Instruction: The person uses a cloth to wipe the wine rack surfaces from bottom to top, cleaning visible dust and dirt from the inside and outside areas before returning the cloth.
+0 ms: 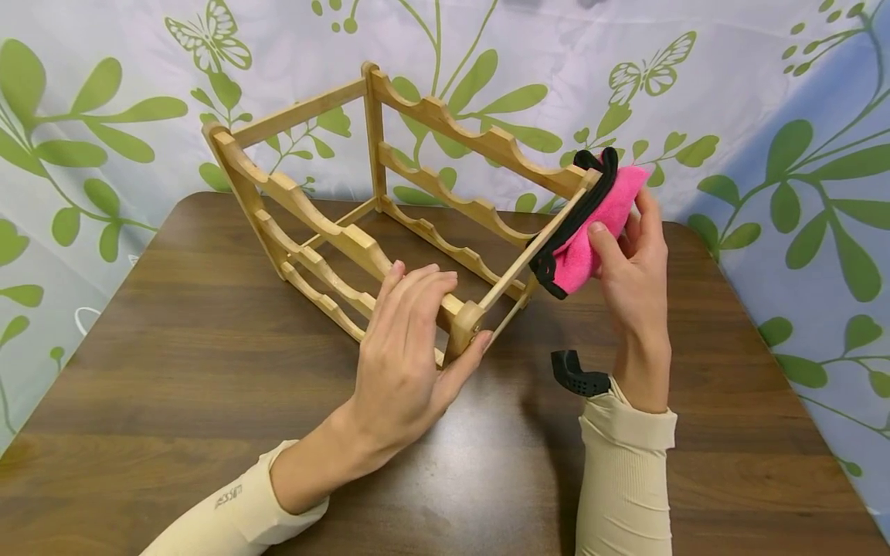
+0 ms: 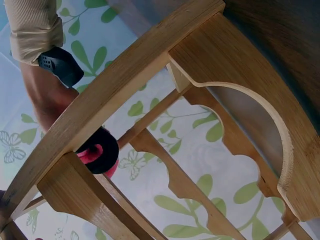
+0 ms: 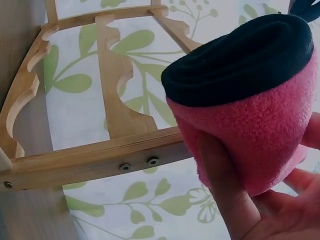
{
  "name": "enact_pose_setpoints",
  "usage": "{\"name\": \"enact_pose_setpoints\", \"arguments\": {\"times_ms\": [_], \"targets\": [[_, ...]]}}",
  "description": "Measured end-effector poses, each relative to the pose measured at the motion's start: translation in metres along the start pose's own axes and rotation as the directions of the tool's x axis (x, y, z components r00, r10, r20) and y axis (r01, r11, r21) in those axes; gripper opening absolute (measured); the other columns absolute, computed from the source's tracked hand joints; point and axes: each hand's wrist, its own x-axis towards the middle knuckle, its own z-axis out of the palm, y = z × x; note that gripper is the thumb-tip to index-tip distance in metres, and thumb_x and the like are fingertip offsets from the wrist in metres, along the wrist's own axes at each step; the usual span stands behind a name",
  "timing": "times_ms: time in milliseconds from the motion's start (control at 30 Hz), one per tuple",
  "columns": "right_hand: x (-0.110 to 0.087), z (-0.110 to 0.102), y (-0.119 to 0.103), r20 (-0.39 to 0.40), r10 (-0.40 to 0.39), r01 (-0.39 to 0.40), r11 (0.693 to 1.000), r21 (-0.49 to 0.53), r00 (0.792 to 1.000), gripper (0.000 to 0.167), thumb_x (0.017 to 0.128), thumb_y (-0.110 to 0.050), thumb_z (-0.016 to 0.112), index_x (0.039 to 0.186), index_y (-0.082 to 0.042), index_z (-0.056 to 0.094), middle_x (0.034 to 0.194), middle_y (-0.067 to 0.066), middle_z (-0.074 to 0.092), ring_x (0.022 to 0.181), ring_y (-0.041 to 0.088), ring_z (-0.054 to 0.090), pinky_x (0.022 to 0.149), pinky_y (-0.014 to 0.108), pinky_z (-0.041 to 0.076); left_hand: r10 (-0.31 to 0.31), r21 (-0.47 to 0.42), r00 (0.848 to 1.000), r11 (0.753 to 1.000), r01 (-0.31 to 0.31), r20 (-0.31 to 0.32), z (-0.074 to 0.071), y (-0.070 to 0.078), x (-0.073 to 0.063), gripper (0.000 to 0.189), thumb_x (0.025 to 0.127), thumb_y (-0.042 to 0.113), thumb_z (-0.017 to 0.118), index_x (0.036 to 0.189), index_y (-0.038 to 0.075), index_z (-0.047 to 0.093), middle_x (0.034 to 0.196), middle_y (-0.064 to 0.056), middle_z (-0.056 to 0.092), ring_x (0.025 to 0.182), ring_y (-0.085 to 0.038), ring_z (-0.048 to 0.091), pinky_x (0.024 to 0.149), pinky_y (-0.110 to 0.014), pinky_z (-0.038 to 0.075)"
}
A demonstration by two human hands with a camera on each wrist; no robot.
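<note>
A light wooden wine rack [image 1: 354,243] with scalloped rails stands at an angle on the table. My left hand [image 1: 406,351] holds its near corner, fingers over the top rail and thumb against the end post. My right hand [image 1: 633,262] grips a folded pink cloth with black edging [image 1: 598,224] at the rack's right end. There the cloth touches the end bar near the far corner. In the right wrist view, thumb and fingers pinch the fuzzy pink cloth [image 3: 250,135]. The left wrist view shows the rack's frame [image 2: 115,80] up close; the left hand is mostly hidden there.
The dark wood-grain table [image 1: 229,417] extends under the rack and towards the front. Behind it hangs a pale curtain [image 1: 591,62] with green leaves and butterflies. A black strap-like piece [image 1: 579,376] sticks out from the right sleeve cuff. Screws [image 3: 153,161] show on the rack's end post.
</note>
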Motion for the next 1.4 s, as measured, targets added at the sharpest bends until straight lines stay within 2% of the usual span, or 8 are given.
{"name": "enact_pose_setpoints", "arguments": {"times_ms": [167, 400, 500, 667, 900, 1067, 1233, 1400], "targets": [[-0.001, 0.001, 0.002, -0.009, 0.069, -0.07, 0.997, -0.019, 0.998, 0.053, 0.096, 0.0, 0.055, 0.145, -0.015, 0.04, 0.129, 0.017, 0.052, 0.104, 0.026, 0.058, 0.065, 0.029, 0.058, -0.001, -0.039, 1.0, 0.999, 0.001, -0.001, -0.002, -0.004, 0.001, 0.042, 0.092, 0.021, 0.07, 0.116, -0.012, 0.056, 0.113, -0.022, 0.063, 0.112, -0.037, 0.059, 0.108, -0.054, 0.035], [-0.001, 0.002, 0.001, 0.054, 0.115, -0.113, 0.993, -0.037, 0.992, 0.059, 0.096, 0.0, 0.054, 0.149, -0.018, 0.033, 0.134, 0.015, 0.046, 0.112, 0.027, 0.053, 0.063, 0.031, 0.058, 0.005, -0.09, 1.0, 0.996, -0.008, -0.024, -0.006, -0.014, 0.001, 0.042, 0.094, 0.022, 0.068, 0.115, -0.013, 0.056, 0.112, -0.023, 0.064, 0.109, -0.038, 0.06, 0.108, -0.054, 0.034], [-0.001, 0.003, 0.0, 0.103, 0.127, -0.12, 0.99, -0.072, 0.987, 0.054, 0.096, 0.0, 0.051, 0.146, -0.015, 0.035, 0.131, 0.015, 0.044, 0.11, 0.028, 0.054, 0.063, 0.032, 0.058, 0.017, -0.115, 0.999, 0.993, -0.021, -0.03, -0.009, -0.02, 0.0, 0.043, 0.095, 0.024, 0.067, 0.114, -0.013, 0.056, 0.111, -0.024, 0.064, 0.107, -0.04, 0.06, 0.108, -0.055, 0.033], [-0.001, 0.006, 0.001, 0.153, 0.159, -0.141, 0.982, -0.124, 0.975, 0.041, 0.096, 0.0, 0.05, 0.134, -0.011, 0.039, 0.124, 0.013, 0.044, 0.103, 0.027, 0.056, 0.062, 0.032, 0.058, -0.017, -0.178, 1.0, 0.984, 0.013, -0.017, -0.018, -0.029, -0.002, 0.04, 0.09, 0.017, 0.073, 0.113, -0.012, 0.058, 0.112, -0.023, 0.064, 0.109, -0.039, 0.06, 0.11, -0.054, 0.031], [-0.002, 0.008, 0.003, 0.215, 0.251, -0.216, 0.961, -0.173, 0.944, 0.044, 0.097, 0.0, 0.049, 0.136, -0.01, 0.033, 0.128, 0.016, 0.04, 0.104, 0.027, 0.054, 0.063, 0.033, 0.058, -0.045, -0.237, 0.999, 0.971, 0.037, -0.029, -0.028, -0.043, -0.002, 0.04, 0.092, 0.022, 0.071, 0.109, -0.011, 0.058, 0.111, -0.022, 0.065, 0.11, -0.038, 0.06, 0.11, -0.053, 0.03], [-0.001, 0.008, 0.008, 0.22, 0.306, -0.233, 0.924, -0.302, 0.926, 0.049, 0.096, 0.0, 0.048, 0.137, -0.002, 0.024, 0.129, 0.017, 0.035, 0.105, 0.026, 0.049, 0.07, 0.024, 0.055, -0.062, -0.273, 0.997, 0.961, 0.046, -0.053, -0.031, -0.047, -0.001, 0.041, 0.094, 0.027, 0.069, 0.107, -0.01, 0.06, 0.108, -0.021, 0.067, 0.109, -0.037, 0.062, 0.11, -0.053, 0.031], [-0.001, 0.006, 0.017, 0.244, 0.378, -0.28, 0.892, -0.355, 0.893, 0.049, 0.094, 0.001, 0.049, 0.133, 0.001, 0.019, 0.13, 0.02, 0.033, 0.103, 0.024, 0.051, 0.074, 0.022, 0.053, -0.081, -0.282, 0.995, 0.957, 0.062, -0.056, -0.033, -0.047, -0.001, 0.042, 0.094, 0.03, 0.069, 0.108, -0.01, 0.061, 0.107, -0.019, 0.067, 0.108, -0.035, 0.062, 0.11, -0.054, 0.03], [0.0, 0.003, 0.019, 0.269, 0.429, -0.321, 0.874, -0.366, 0.862, 0.052, 0.093, 0.003, 0.051, 0.133, 0.0, 0.017, 0.132, 0.023, 0.032, 0.111, 0.027, 0.048, 0.078, 0.025, 0.054, -0.08, -0.287, 0.995, 0.956, 0.058, -0.064, -0.034, -0.047, -0.001, 0.043, 0.094, 0.03, 0.069, 0.109, -0.01, 0.061, 0.107, -0.018, 0.067, 0.107, -0.034, 0.062, 0.11, -0.054, 0.03]]}}
